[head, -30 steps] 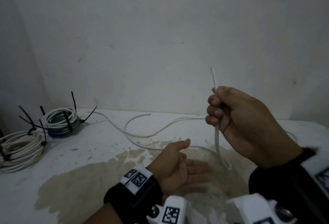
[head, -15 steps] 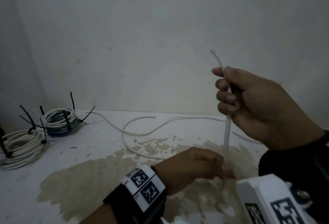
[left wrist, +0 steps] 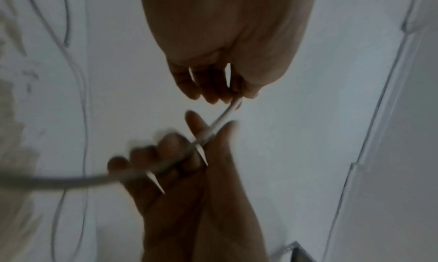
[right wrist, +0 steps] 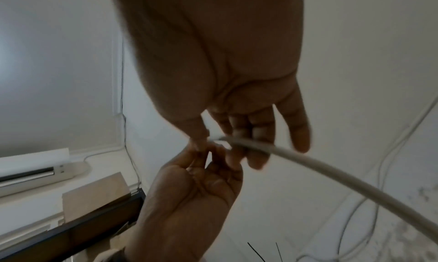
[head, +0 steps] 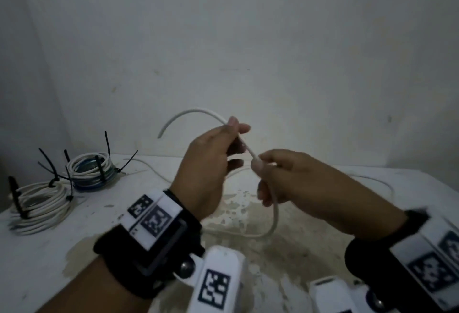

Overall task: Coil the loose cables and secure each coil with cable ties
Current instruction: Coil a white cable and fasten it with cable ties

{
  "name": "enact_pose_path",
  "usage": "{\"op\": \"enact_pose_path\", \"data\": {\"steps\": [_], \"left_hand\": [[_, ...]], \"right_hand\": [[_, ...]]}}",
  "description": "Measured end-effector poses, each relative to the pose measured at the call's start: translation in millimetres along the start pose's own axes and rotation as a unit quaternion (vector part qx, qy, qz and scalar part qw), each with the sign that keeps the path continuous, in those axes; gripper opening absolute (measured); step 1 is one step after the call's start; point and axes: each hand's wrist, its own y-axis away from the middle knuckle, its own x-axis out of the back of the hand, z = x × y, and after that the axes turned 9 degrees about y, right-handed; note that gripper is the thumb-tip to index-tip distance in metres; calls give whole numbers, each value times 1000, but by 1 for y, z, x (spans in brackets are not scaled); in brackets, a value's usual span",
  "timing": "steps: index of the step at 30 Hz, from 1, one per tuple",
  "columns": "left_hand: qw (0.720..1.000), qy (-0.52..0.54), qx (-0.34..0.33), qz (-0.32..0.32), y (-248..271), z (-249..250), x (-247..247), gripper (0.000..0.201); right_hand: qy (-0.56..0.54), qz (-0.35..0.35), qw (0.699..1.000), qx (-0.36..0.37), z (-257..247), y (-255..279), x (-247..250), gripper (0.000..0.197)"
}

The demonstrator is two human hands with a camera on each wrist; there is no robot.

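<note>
A loose white cable (head: 275,213) is held up over the table between both hands. My left hand (head: 232,133) pinches it near its free end (head: 160,135), which arcs up and over to the left. Just below and to the right, my right hand (head: 258,166) grips the same cable with curled fingers. From there the cable hangs down and curves onto the table. In the left wrist view the left hand (left wrist: 237,99) pinches the cable (left wrist: 220,120) above the right hand (left wrist: 180,153). In the right wrist view the right hand (right wrist: 246,146) holds the cable (right wrist: 331,174), which runs off to the lower right.
Two tied coils lie at the left of the white table (head: 99,225): a white coil (head: 42,203) and a white and blue coil (head: 92,171), both with black ties sticking up. More loose cable (head: 387,183) trails on the table. A brown stain (head: 248,215) lies under the hands. A wall stands close behind.
My left hand has risen from low on the cable to pinch it near the end. My right hand has come down. The cable end, upright before, now bends over to the left.
</note>
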Motion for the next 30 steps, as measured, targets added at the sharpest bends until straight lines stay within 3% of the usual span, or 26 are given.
{"op": "enact_pose_path", "data": {"steps": [2,3,4,6,7,8,9,10,11,12,14,16,20,22,26,30], "left_hand": [[995,-87,-29,31,-3,6,14,36],[985,-147,-75,41,-3,8,21,38],[961,-224,-150,55,-2,8,30,35],[881,-358,-299,82,-4,9,46,14],[857,-408,-305,83,-5,7,53,20],[860,-433,-263,68,-6,4,59,36],[883,-429,-186,45,-8,2,61,44],[919,-379,-104,18,-8,0,61,42],[961,-276,-28,-19,-6,0,60,37],[985,-164,35,-45,-4,1,59,32],[992,33,106,-60,-1,9,59,28],[975,170,129,-69,-3,23,63,27],[928,345,93,-109,-13,57,77,26],[909,402,58,-93,-19,74,87,28],[936,349,-32,20,-23,101,102,36],[931,357,-45,58,-18,108,112,35]], "right_hand": [[66,107,991,39,0,-3,-1,21],[101,165,979,59,0,-6,0,21],[127,216,965,77,0,-9,2,21],[145,270,947,97,2,-16,8,19],[143,271,946,104,4,-20,11,17],[140,266,948,110,4,-24,14,17],[136,258,950,116,3,-26,16,17],[134,256,950,122,3,-29,17,17],[137,264,946,128,2,-32,20,17],[147,283,939,133,3,-34,22,17],[160,326,923,126,8,-39,28,16],[152,334,925,94,19,-45,31,17],[177,284,939,78,45,-52,14,27],[171,268,945,75,56,-53,1,28],[82,252,962,61,65,-54,-15,9],[68,332,935,99,54,-55,-17,8]]}}
